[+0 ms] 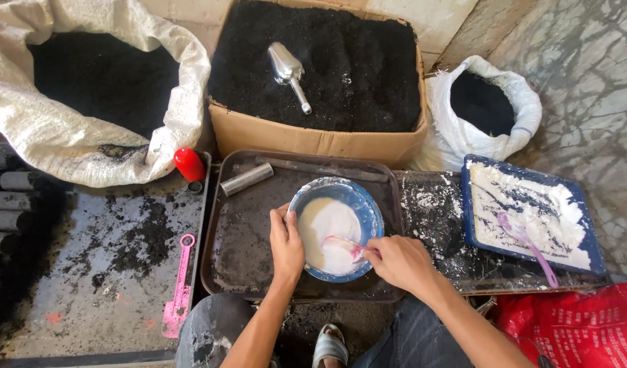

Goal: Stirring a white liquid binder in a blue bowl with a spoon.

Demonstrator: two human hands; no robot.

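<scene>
A blue bowl [365, 204] holding a white, creamy mixture sits on a dark metal tray [240, 235] in front of me. My left hand [286, 245] grips the bowl's left rim. My right hand [398, 260] holds a pink spoon [342, 244], whose head lies in the white mixture at the bowl's near side.
A cardboard box [313, 140] of black powder with a metal scoop [288, 71] stands behind the tray. White sacks [68, 136] [511, 102] of black powder flank it. A blue tray [586, 232] of white powder with a purple spoon [528, 245] lies right. A metal cylinder [247, 178], red cap [189, 164] and pink tool [179, 289] lie left.
</scene>
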